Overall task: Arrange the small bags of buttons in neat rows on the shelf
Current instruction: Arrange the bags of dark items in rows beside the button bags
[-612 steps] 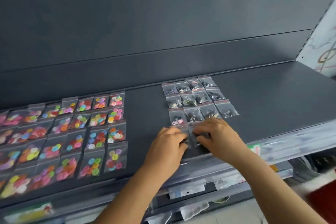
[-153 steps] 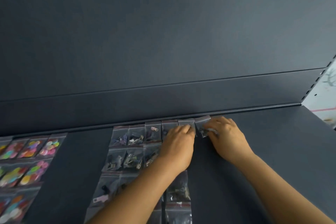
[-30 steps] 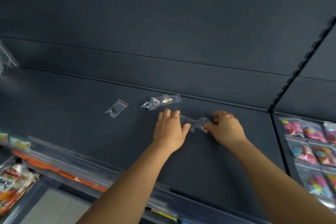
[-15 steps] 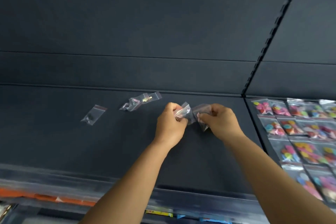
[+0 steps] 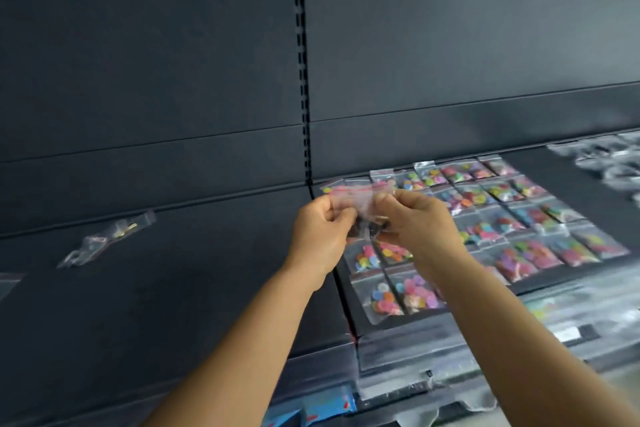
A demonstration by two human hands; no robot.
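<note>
Both hands are raised above the dark shelf (image 5: 194, 288) and pinch a few small clear bags (image 5: 360, 201) between them. My left hand (image 5: 320, 229) grips the left side and my right hand (image 5: 415, 222) grips the right side; the bags' contents are blurred. Behind and right of the hands, rows of small bags with coloured buttons (image 5: 502, 218) lie flat on the right shelf section. On the left section a loose cluster of clear bags (image 5: 104, 239) lies slanted, and the corner of another bag (image 5: 8, 282) shows at the left edge.
A slotted upright (image 5: 302, 62) divides the dark back panel, and a seam runs forward between the two shelf sections. More clear bags with dark contents (image 5: 609, 163) lie at the far right. A transparent price rail (image 5: 519, 333) lines the shelf's front edge.
The view has swung to the right, bringing the coloured button rows in behind the hands. The hands have lifted the clear bags off the left shelf section and hold them higher.
</note>
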